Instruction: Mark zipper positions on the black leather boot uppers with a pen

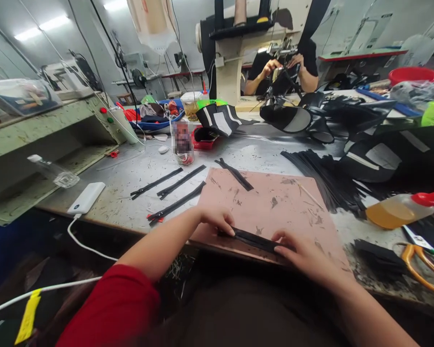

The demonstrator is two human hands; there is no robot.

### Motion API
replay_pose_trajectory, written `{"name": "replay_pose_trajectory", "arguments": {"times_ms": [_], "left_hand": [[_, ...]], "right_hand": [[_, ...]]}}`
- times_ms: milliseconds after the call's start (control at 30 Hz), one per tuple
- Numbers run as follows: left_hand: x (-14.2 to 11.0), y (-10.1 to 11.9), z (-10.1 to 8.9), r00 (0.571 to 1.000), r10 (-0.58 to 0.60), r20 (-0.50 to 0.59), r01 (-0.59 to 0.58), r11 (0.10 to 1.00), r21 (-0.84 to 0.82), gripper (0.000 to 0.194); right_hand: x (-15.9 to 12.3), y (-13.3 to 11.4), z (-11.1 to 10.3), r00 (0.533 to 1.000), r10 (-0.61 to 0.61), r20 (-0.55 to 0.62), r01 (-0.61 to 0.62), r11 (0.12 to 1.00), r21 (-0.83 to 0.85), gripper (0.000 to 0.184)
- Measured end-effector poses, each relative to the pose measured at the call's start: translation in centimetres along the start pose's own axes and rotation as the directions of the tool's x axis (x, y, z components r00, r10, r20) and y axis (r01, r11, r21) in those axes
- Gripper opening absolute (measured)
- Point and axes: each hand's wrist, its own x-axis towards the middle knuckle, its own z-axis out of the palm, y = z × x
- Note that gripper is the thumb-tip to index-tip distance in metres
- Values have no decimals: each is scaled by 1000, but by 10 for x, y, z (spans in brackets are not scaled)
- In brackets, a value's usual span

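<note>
Well left of the left grip, a smooth white power bank with rounded corners trails a cable; nearer that grip lie three slim, flat black zippers. Between the two grips is a long, narrow black strip, pliant-looking and creased lengthwise. Ahead and right of the right grip, thin black strips fan out in a heap; farther right are a translucent bottle of amber liquid and orange-handled scissors.

The left grip is pinched, thumb against fingers, near the strip's left end; the right grip pinches near its other end, fingers loosely curled. The strip spans from one to the other above the board's near edge; whether it touches there cannot be told.

Around the grips, the grey counter is flecked with dark scraps, and the pinkish board beneath is scuffed. Beyond them stands a pale machine; to its right, a person in black works with raised hands.
</note>
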Motion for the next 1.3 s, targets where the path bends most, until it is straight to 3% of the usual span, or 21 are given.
{"name": "replay_pose_trajectory", "arguments": {"times_ms": [167, 433, 500, 567, 633, 667, 800, 867, 967, 1033, 1133, 1200, 1300], "left_hand": [[10, 3, -4, 994, -46, 104, 51, 998, -44, 21], [7, 6, -7, 990, -64, 126, 72, 995, -63, 18], [6, 6, -7, 990, -70, 122, 78, 995, -63, 18], [7, 7, -7, 991, -78, 107, 84, 995, -60, 18], [9, 8, -6, 993, -87, 85, 91, 995, -50, 19], [10, 9, -4, 993, -93, 75, 96, 994, -42, 19], [9, 12, 3, 993, -121, 15, 121, 993, 8, 22], [6, 13, 3, 990, -134, -39, 136, 989, 55, 24], [4, 15, -14, 975, -127, -184, 155, 977, 145, 27], [9, 18, -36, 930, -74, -360, 153, 968, 198, 26], [28, 22, -70, 772, 60, -632, 140, 955, 262, 15], [43, 22, -86, 673, 129, -729, 132, 948, 290, 17], [61, 18, -93, 580, 190, -792, 116, 943, 311, 17]], "right_hand": [[4, 10, -8, 999, 28, 31, -27, 999, -44, 15], [3, 18, -22, 995, -14, 101, 19, 999, -45, 21], [3, 24, -27, 999, 10, 34, -7, 995, -97, 22], [3, 28, -28, 991, 28, -131, -56, 976, -212, 21], [4, 25, -23, 949, -61, -310, -54, 935, -351, 22], [5, 20, -18, 926, -154, -344, 0, 913, -408, 23], [11, -1, 18, 850, -503, -157, 378, 790, -483, 30], [15, -6, 33, 815, -566, -121, 437, 739, -513, 31], [18, -4, 44, 772, -611, -176, 447, 718, -533, 34], [17, -1, 44, 738, -639, -216, 464, 714, -525, 36], [16, 0, 43, 689, -681, -248, 501, 695, -516, 35], [15, 0, 42, 652, -706, -275, 512, 679, -526, 35], [15, 3, 43, 596, -743, -306, 508, 643, -573, 34]]}}
